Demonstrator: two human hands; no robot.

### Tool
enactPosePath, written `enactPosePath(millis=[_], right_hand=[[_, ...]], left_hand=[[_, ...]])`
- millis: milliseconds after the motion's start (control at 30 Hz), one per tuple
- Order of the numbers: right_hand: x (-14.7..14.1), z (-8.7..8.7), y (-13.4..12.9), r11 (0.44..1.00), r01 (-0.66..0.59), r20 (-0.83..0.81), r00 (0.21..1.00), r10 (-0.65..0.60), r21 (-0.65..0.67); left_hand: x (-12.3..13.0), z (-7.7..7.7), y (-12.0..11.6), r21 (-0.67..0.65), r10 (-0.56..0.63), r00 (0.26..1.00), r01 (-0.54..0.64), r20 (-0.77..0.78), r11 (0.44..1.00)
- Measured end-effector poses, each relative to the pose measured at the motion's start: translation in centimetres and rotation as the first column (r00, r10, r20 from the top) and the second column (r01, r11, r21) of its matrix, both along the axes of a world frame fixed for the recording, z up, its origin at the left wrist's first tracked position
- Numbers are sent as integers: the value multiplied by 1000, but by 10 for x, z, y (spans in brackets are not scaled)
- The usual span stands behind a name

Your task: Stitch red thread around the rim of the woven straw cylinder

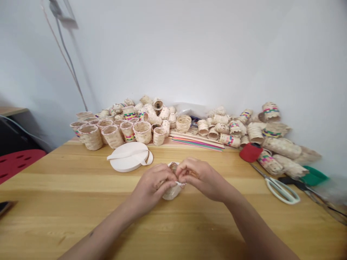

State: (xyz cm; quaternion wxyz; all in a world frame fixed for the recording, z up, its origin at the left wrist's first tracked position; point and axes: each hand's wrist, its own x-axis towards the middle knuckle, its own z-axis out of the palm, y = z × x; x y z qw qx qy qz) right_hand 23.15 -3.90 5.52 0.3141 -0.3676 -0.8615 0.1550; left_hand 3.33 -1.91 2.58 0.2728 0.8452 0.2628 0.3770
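Note:
A small woven basket [171, 194] stands on the wooden table between my two hands, its rim partly covered by my fingers. My left hand [155, 182] is closed at the left side of the rim, thumb and fingers pinching the edge. From the right, my right hand [199, 177] pinches at the same rim, its fingertips close to those of the left. A bit of white strip shows along the rim under the fingertips. Whether the right fingers hold the strip or the basket's edge is hidden. Behind the left hand lies a flat roll of white tape [130, 164] with a loose end.
Several woven baskets [90, 137] stand at the back left, and more lie piled at the right [282, 146]. Coloured flat strips [199, 143] lie between. White-handled scissors [283, 191], a red piece [251, 152] and a green piece [314, 176] lie right. A red perforated stool [21, 162] is at far left.

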Motion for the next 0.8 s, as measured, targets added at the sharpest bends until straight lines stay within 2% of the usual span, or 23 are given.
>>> enactPosePath(millis=[100,200,300,400,533,633,700,800], right_hand=[[1,-6,4,961,128,-78,991,-112,244],[-2,-13,7,906,76,-10,997,-79,417],[-8,-20,7,888,28,75,995,-70,459],[-12,-27,8,860,58,128,982,-142,507],[-13,-34,10,796,78,109,978,-178,600],[-18,-35,9,737,77,37,990,-136,672],[-29,-33,2,712,38,16,997,-69,701],[-50,-29,-18,741,-131,109,991,78,658]], left_hand=[[-1,-2,6,-74,136,989,-132,49,988],[-3,-3,10,-138,202,976,-190,79,972],[-5,-4,12,-137,188,979,-176,81,975],[-5,-5,13,-119,166,984,-158,59,980],[-2,-6,9,-116,152,987,-144,57,983],[1,-9,4,-118,190,977,-179,92,977],[1,-12,4,-107,257,959,-245,117,964],[-4,-18,12,-62,385,910,-379,153,923]])
